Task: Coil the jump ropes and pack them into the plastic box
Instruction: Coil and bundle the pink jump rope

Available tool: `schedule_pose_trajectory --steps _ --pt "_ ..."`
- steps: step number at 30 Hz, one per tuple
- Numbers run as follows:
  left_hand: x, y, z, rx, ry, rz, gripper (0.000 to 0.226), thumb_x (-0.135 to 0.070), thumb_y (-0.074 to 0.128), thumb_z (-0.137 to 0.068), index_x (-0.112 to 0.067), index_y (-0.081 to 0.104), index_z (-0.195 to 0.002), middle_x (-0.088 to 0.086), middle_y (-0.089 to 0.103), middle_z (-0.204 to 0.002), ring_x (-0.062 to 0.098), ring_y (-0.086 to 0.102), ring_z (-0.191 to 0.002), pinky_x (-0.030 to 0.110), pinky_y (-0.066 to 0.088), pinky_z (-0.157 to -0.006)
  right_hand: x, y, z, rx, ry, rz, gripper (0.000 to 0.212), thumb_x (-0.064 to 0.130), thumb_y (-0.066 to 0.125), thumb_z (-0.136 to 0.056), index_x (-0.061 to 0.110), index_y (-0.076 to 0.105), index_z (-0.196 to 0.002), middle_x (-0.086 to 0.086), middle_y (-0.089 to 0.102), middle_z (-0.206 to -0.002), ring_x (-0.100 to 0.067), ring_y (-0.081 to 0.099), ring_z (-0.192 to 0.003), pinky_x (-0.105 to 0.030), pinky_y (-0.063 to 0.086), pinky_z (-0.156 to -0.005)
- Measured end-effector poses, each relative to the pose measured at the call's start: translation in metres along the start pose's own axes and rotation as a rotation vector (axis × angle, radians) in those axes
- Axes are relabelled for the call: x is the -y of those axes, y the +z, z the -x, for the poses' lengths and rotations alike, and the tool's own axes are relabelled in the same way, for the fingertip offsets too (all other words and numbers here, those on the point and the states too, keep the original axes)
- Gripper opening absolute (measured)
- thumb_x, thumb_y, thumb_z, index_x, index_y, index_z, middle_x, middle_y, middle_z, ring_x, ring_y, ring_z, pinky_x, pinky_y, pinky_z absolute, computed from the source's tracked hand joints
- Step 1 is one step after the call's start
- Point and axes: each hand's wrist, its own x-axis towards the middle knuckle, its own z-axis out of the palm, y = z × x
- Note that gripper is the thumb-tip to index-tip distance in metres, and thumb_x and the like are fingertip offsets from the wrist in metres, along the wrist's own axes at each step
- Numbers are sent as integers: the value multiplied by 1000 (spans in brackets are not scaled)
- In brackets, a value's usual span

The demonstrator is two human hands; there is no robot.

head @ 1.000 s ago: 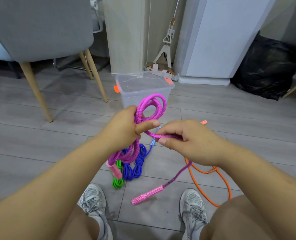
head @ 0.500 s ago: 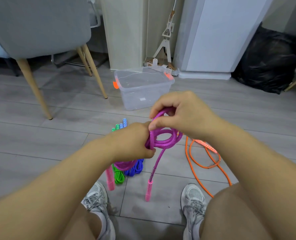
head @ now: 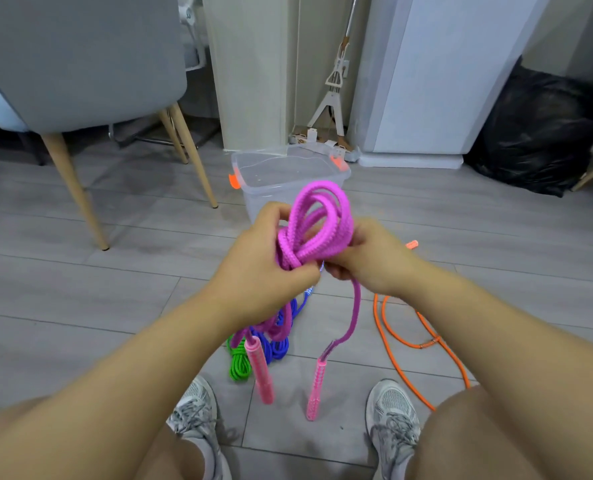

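A bright pink braided jump rope (head: 317, 223) is held in mid-air above the grey plank floor (head: 80, 306), gathered into several uneven loops. It is held in front of the clear plastic box with orange latches (head: 253, 202), which stands open just beyond the hands. The left hand (head: 263, 268) is clenched round the neck of the bundle, its fingers curled about the strands. The fingers of the right hand (head: 367, 258) are pinched on the loops where a free strand drops away. Two pink moulded handles (head: 262, 372) hang low; whether the floor is touched by them cannot be told.

The loops are crossed and unequal, so the coil could spring open if either grip were eased before the free strand is wrapped and secured. The lower hanging loops lie against a blue coiled rope (head: 277, 344) and beside a green coiled rope (head: 238, 365) on the floor. These finished bundles could be snagged and dragged apart when the pink rope is lifted. A loose orange rope (head: 392, 337) is spread near the right shoe and could be trodden on or caught. If the bundle were dropped into the box unsecured, unravelling would be likely.
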Motion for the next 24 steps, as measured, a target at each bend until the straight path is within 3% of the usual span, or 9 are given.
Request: schedule_pose_trajectory --steps 3,6,10,13,15,17,20,24 --pt "1 -1 -6 -112 -26 -10 27 -25 61 -59 -16 58 -85 -7 55 -63 5 47 -54 23 42 -54 -2 9 3 29 35 94 26 13 51 -94 20 65 -73 1 60 -57 -8 38 -46 -18 34 -48" --pt "1 -4 -9 -173 -61 -14 12 -11 64 -71 -9 53 -70 -1 53 -52 6 49 -42 18 40 -44 1 13 9 109 56 368 30 28 46 -96 5 66 -92 3 58 -60 -7 43 -52 -18 34 -52" --pt "7 -9 -11 -226 -122 -1 7 -5 61 -78 -6 56 -74 2 52 -50 4 51 -35 12 38 -40 16 16 19 115 66 523 33 35 40 -98 14 65 -103 -6 63 -84 -21 58 -83 -28 45 -76" --pt "14 -5 -13 -234 -176 -21 10 -9 60 -81 -2 55 -77 4 52 -54 4 50 -34 12 36 -39 25 16 25 161 92 613 32 37 37 -99 22 65 -105 12 51 -73 -13 50 -82 -24 37 -70" --pt "19 -2 -16 -227 -216 -33 13 -12 60 -83 -3 53 -76 3 53 -55 4 49 -34 12 35 -38 27 16 27 184 95 672 33 38 35 -99 22 63 -107 12 49 -72 -13 47 -81 -13 33 -60" --pt "22 -3 -21 -205 -269 -33 20 -20 62 -85 -9 53 -72 1 56 -56 3 47 -34 11 34 -37 27 16 29 199 73 709 34 38 34 -99 18 61 -103 5 51 -73 -18 48 -78 -9 32 -58" --pt "27 -9 -25 -104 -318 -167 38 -43 63 -84 -16 47 -63 1 52 -55 12 47 -43 25 35 -45 26 11 34 211 -4 703 28 33 40 -98 13 56 -86 2 44 -62 -11 42 -62 -18 31 -56" --pt "37 -11 -21 192 -258 -363 47 -58 44 -87 -16 44 -65 3 47 -60 16 41 -53 27 30 -51 23 0 35 154 -116 623 16 26 50 -94 27 60 -82 8 48 -63 -4 46 -67 -18 34 -59"
